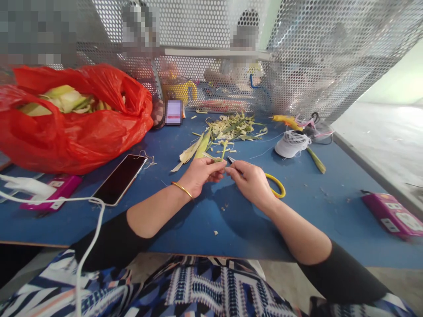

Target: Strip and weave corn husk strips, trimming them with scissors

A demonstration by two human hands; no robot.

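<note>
My left hand is closed, pinching a narrow piece of corn husk between thumb and fingers. Opposite it, my right hand is wrapped round a pair of scissors with yellow handles; the blade tips poke out just beside the husk. My right fingertips come close to the left ones, and I cannot tell if they touch the husk. Longer husk leaves extend behind my left hand, and whether they are held or lying there is unclear. Beyond both hands spreads a pile of husk scraps.
A red plastic bag of husks stands at the left, near a phone and a purple power strip with a white cable. A white thread spool and another purple power strip lie rightward. A perforated metal screen borders the blue table's back.
</note>
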